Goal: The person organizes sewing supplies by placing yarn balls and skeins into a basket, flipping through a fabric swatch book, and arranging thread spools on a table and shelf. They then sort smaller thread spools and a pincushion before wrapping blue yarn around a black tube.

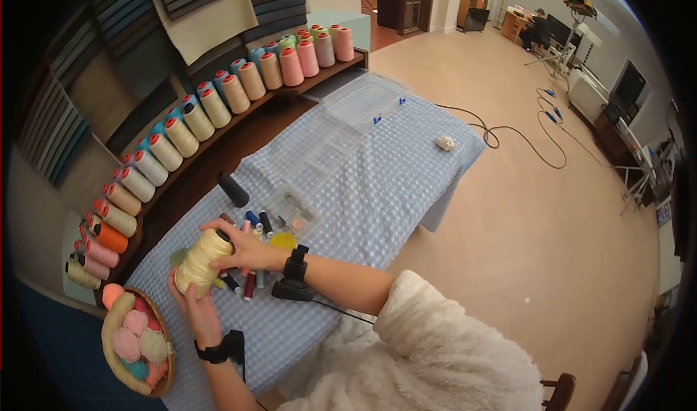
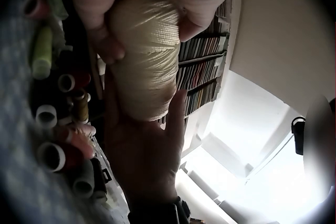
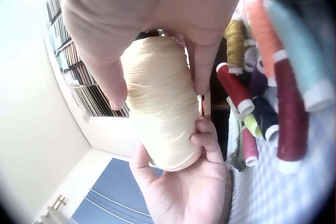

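A large cream thread spool is held between both hands above the table. My right hand grips its upper end, where a dark core shows, with thumb and fingers on opposite sides. From below, my left hand holds the base, its fingers and thumb curled around the lower end. Small spools of thread lie scattered beneath the hands, among them a dark red spool and a blue spool. A black cone lies on the cloth beyond them.
A wicker basket of yarn balls sits at the left. Thread cones line a curved dark shelf behind the table. A clear plastic case lies at the far end of the checked cloth, with a small whitish bundle near the edge.
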The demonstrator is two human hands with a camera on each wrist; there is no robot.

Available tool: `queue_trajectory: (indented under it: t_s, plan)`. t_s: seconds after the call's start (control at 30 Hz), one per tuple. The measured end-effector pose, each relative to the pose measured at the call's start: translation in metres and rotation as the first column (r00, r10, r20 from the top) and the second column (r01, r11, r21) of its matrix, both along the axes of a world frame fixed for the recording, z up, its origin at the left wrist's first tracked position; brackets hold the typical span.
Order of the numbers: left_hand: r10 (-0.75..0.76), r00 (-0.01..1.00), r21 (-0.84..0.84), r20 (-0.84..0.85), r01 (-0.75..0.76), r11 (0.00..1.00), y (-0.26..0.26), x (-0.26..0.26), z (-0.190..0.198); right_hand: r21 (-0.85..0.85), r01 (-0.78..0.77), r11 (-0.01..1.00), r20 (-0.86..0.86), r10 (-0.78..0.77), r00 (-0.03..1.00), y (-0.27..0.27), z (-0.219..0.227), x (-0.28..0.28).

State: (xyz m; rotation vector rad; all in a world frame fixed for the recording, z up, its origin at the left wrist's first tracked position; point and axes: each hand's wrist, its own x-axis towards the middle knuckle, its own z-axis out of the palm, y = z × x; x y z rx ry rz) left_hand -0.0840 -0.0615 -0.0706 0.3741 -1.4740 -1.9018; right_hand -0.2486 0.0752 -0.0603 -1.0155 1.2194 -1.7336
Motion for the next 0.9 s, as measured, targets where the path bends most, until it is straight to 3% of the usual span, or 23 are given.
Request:
queue_trajectory:
  t_s: [0.03,0.17,0.4,0.6,0.7,0.8,0.9]
  plan:
    - [-0.022,1.000,-0.050,-0.012,0.022,0.999,-0.001,0.000,-0.002,-0.072,0.034,0.997,0.006,-0.034,0.999,-0.006,-0.009,0.000]
    - [-0.103,0.994,-0.170,-0.041,0.095,0.981,-0.006,0.001,-0.010,0.023,0.096,0.995,-0.047,-0.095,0.994,-0.006,-0.007,-0.004]
    - [-0.018,1.000,0.025,0.025,0.018,1.000,-0.003,0.001,0.005,-0.040,0.038,0.998,-0.053,-0.040,0.998,0.001,-0.002,0.002]
    - [-0.019,0.997,-0.007,0.073,0.019,1.000,-0.007,0.005,0.001,-0.334,0.129,0.934,-0.297,-0.234,0.926,-0.025,-0.027,0.003]
    - [0.001,0.999,-0.069,0.045,0.002,0.998,-0.005,0.004,0.001,-0.185,0.114,0.976,-0.143,-0.142,0.980,-0.021,-0.022,0.006]
    - [-0.022,1.000,-0.128,0.009,0.023,0.991,0.001,0.000,0.003,-0.145,0.141,0.979,-0.136,-0.161,0.977,-0.016,-0.019,0.006]
    - [-0.049,0.999,-0.135,0.020,0.051,0.990,-0.007,0.004,0.001,-0.245,0.222,0.944,-0.366,-0.302,0.880,-0.016,-0.022,0.001]
